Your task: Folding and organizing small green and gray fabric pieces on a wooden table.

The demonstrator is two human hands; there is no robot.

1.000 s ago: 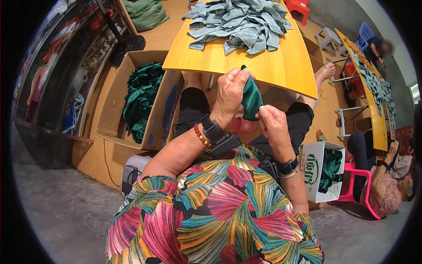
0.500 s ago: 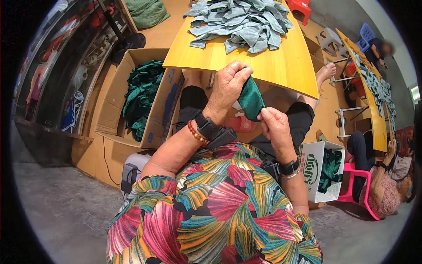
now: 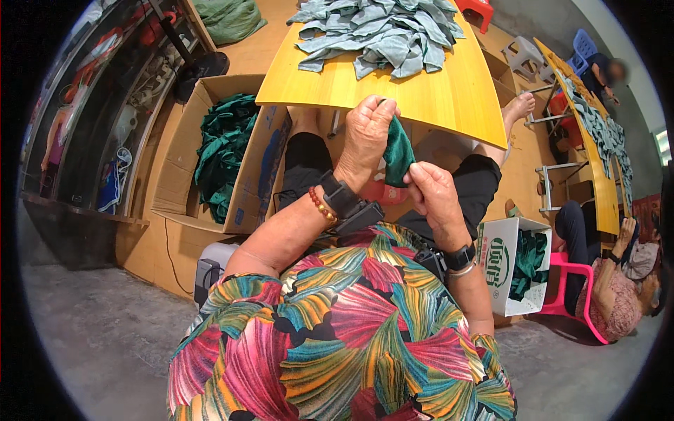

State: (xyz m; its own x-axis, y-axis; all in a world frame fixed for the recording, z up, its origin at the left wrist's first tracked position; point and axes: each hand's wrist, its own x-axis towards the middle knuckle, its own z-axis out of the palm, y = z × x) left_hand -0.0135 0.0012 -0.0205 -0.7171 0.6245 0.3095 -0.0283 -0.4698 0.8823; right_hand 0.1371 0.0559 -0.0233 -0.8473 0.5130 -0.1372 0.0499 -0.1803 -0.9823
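Observation:
A small piece of dark green velvety cloth (image 3: 399, 156) is stretched between my hands, just off the near edge of the yellow table (image 3: 449, 105). My left hand (image 3: 366, 135) grips its upper end, fingers curled round it. Lower down, my right hand (image 3: 433, 193) pinches the cloth's right edge between thumb and fingertips. Part of the cloth is hidden behind my left fingers. On the table beyond lies a heap of pale grey-green cloth pieces (image 3: 393, 35).
To my left stands a cardboard box (image 3: 175, 182) holding green cloth (image 3: 228, 154). A white box (image 3: 500, 270) with more green cloth is at my right. Farther right, a person (image 3: 611, 302) sits on a pink chair (image 3: 593, 319) by another table (image 3: 600, 161). Shelves (image 3: 91, 112) line the left.
The green cloth hangs more upright and looks narrower between my hands. My right hand has shifted slightly left, and the whole view has moved a little.

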